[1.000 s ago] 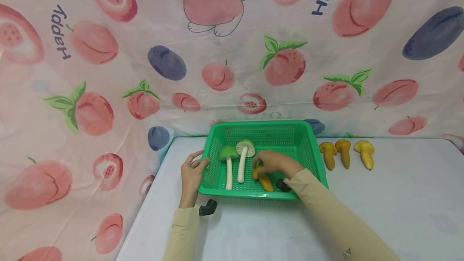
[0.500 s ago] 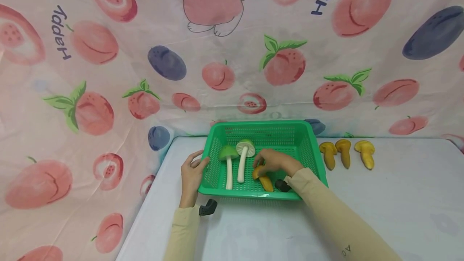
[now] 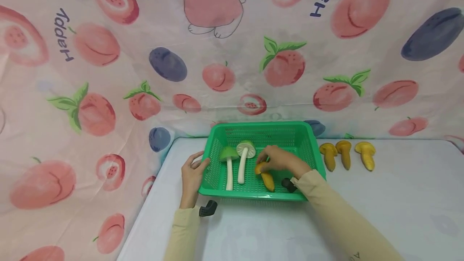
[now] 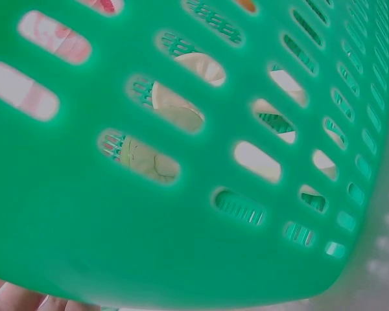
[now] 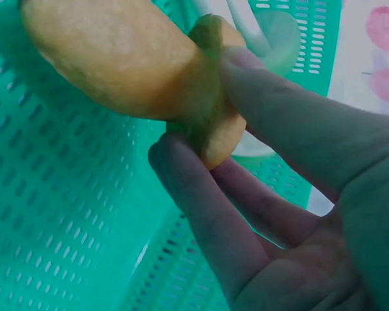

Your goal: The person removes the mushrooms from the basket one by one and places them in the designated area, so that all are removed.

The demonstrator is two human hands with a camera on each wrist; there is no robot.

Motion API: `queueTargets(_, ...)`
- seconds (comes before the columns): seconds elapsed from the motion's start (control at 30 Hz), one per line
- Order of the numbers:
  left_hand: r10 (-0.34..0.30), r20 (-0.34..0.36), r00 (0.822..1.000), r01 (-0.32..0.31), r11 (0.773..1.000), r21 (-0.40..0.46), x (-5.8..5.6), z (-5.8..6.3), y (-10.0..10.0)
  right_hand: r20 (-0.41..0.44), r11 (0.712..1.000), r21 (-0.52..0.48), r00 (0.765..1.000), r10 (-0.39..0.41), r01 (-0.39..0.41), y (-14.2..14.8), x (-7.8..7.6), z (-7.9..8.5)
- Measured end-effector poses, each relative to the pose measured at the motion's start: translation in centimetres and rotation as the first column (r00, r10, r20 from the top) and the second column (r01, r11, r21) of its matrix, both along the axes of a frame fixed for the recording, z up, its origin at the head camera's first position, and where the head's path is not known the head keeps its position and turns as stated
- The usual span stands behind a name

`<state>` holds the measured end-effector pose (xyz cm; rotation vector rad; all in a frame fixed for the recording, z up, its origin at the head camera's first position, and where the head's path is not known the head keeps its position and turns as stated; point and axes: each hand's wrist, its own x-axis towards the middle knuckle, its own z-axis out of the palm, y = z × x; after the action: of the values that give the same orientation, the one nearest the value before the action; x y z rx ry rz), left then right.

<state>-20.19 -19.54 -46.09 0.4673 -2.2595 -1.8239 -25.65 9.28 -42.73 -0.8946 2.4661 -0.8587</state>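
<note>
A green plastic basket (image 3: 253, 197) stands on the table. At its left side, my left hand (image 3: 192, 176) holds the rim, with the thumb against it; several fingers (image 4: 19, 299) show past the basket wall in the left wrist view. Inside the basket, my right hand (image 3: 277, 158) pinches the cap of a yellow mushroom (image 3: 267, 180) between thumb and fingers. The right wrist view shows this mushroom (image 5: 117, 58) close up, its stem pointing away from the palm. Left of it lie two green-capped mushrooms, one (image 3: 229, 172) by the left wall and one (image 3: 242, 168) beside it, with white stems.
Right of the basket, three yellow mushrooms lie in a row: one (image 3: 329, 156) nearest the basket, a middle one (image 3: 344, 154) and a farther one (image 3: 366, 155). A fruit-printed cloth (image 3: 224, 104) hangs behind the white table (image 3: 398, 196).
My right hand has shifted slightly right, and the yellow mushroom in its fingers has moved a little with it. The left hand stays at the basket's side.
</note>
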Motion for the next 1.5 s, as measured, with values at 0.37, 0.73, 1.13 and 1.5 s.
queueTargets(0.37, -0.001, 0.005, 1.000, 0.001, 1.000, 0.020, -0.2, -0.1, 0.0, -0.069, 0.997, -0.071, 0.998, -0.002, -0.002, 2.2, 0.7, 1.2)
queueTargets(0.73, -0.007, 0.010, 1.000, 0.007, 1.000, 0.019, -0.2, -0.3, 0.2, -0.150, 0.991, -0.122, 0.986, -0.067, 0.049, 4.7, 1.9, 2.7)
queueTargets(1.13, -0.012, 0.004, 1.000, 0.012, 1.000, 0.020, -0.3, -0.4, 0.2, -0.203, 0.981, -0.169, 0.970, -0.132, 0.098, 8.1, 3.1, 4.4)
queueTargets(1.5, -0.017, -0.004, 1.000, 0.017, 1.000, 0.018, 0.0, -0.3, 0.0, -0.202, 0.972, -0.174, 0.960, -0.193, 0.159, 10.4, 4.0, 4.8)
